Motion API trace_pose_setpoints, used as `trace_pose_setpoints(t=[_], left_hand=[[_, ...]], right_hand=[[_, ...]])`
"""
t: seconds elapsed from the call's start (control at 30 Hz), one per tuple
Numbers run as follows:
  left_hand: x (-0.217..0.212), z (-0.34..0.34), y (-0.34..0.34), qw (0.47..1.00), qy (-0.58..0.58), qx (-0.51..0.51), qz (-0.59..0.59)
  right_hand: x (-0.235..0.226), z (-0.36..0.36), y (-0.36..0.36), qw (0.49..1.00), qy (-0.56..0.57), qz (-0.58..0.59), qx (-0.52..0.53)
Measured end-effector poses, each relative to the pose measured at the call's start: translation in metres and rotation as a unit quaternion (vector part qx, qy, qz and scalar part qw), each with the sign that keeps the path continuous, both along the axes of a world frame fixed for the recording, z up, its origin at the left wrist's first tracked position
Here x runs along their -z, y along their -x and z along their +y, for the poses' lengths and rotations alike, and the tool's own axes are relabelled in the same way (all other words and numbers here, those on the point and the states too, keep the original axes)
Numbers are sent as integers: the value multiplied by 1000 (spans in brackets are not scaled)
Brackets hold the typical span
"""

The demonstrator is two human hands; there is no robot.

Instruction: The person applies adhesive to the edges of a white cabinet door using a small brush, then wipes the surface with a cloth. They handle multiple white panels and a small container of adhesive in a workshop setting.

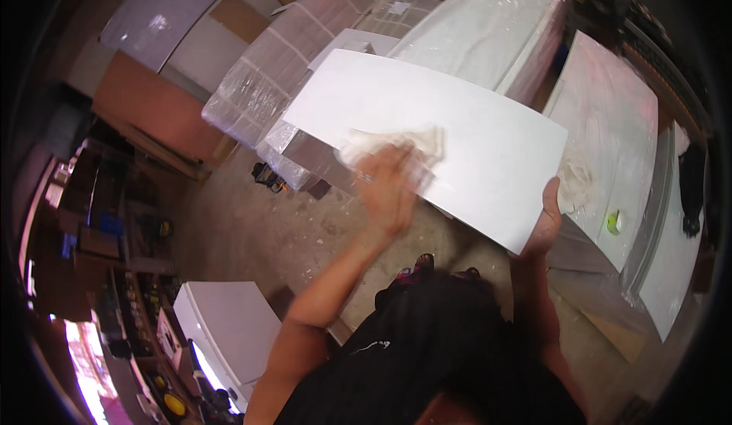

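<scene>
White panel [427, 143] sits tilted across plastic-wrapped stacks [305, 66], near edge hanging over the concrete floor [252, 226]. Left hand [387, 188] presses a pale cloth [393, 146] flat on its face, fingers spread over the rag, no real grip. Right hand [547, 223] pinches the near right corner, probably to keep it from sliding. Another rag [576, 185] lies just right.

The left hand [389, 188] is blurred; its palm hides part of the crumpled white cloth [396, 144]. At 6 o'clock, the person's dark torso is cut off.
</scene>
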State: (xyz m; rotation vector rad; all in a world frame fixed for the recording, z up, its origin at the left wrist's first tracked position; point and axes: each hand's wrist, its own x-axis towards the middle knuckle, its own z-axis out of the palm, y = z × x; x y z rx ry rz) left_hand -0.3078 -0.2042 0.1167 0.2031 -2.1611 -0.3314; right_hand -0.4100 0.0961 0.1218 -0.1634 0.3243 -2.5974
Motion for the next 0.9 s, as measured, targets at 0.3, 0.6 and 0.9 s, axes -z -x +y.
trace_pose_setpoints(t=[0.3,0.6,0.9], left_hand=[[10,-67,-3,949,-230,-143,164],[5,-45,0,932,-291,-134,167],[1,-45,2,930,-307,-120,161]], right_hand=[[7,6,2,1000,-10,5,-12],[16,16,1,987,-137,81,12],[17,17,3,986,-150,72,8]])
